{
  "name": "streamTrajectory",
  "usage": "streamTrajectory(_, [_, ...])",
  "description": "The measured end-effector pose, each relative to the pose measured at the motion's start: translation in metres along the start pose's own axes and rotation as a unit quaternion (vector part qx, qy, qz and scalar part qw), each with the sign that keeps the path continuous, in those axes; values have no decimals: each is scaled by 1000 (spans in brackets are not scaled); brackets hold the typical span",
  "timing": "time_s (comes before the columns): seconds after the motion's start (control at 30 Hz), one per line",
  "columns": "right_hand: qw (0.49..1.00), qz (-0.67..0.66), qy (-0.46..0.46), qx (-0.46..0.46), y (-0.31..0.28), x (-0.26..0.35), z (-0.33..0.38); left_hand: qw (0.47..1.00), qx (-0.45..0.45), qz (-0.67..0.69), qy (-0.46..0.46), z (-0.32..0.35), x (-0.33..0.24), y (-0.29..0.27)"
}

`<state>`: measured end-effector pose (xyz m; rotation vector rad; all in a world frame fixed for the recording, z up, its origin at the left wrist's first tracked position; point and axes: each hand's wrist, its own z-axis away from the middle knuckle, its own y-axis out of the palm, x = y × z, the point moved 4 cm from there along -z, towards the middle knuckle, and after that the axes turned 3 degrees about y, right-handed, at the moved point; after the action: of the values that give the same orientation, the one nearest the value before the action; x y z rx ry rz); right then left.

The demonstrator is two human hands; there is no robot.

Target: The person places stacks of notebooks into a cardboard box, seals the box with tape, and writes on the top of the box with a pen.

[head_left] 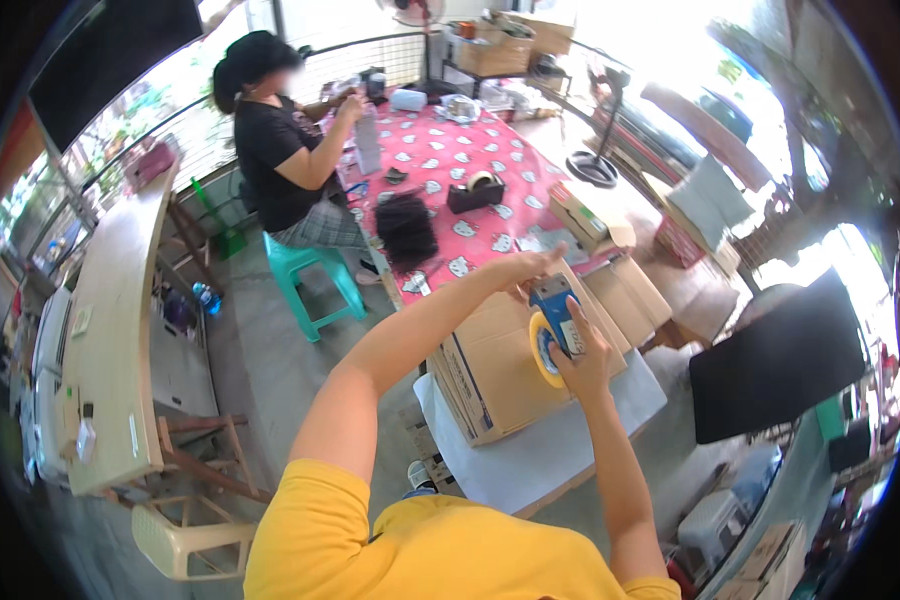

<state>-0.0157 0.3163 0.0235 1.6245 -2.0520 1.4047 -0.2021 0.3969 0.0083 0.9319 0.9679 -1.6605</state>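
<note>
Evidently, the right hand grasps a blue tape dispenser above the cardboard box; the dispenser's long axis runs away from the wearer, tilted slightly left, its blue head pointing toward the box's far edge. 1 yellow tape roll sits at its left side. The left hand is at that far edge, just beyond the head, fingers stretched out; whether it grips anything, I cannot tell. Under the box spreads a white sheet. Farther off, 1 black desktop dispenser stands on a pink patterned tablecloth, near 1 seated person on a turquoise stool.
</note>
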Motion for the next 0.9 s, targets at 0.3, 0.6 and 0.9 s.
streamTrajectory(0.3, [999, -43, -5, 28, 5, 17, -1, 992, 48, 95, -71, -32, 31, -31])
streamTrajectory(0.6, [999, -29, -26, 5, 1, 3, -3, 989, 133, 61, -20, -39, 29, -12])
streamTrajectory(0.9, [998, -58, -8, 32, 14, 18, -5, 987, 134, 28, -82, -27, 51, -48])
